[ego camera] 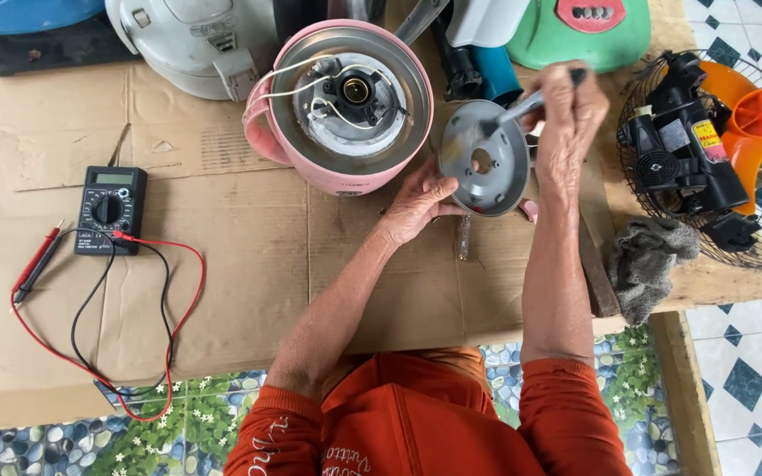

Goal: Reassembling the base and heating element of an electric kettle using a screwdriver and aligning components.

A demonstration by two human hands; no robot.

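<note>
My left hand [418, 204] grips the lower edge of a round grey metal plate [484, 159] with a hole in its middle, held tilted on edge. My right hand [568, 123] is closed on a slim metal tool [531, 104] whose tip rests against the plate's upper part. Just left of the plate stands a pink rice cooker body [346, 167], open on top, with white wires and a black centre part showing inside. Both forearms reach out from orange sleeves at the bottom.
A black multimeter [109, 209] with red and black leads lies on the cardboard [249, 291] at left. A white cooker [196, 44] stands behind. A fan motor in a wire grille with orange blades [707, 150] and a grey rag [650, 264] lie at right.
</note>
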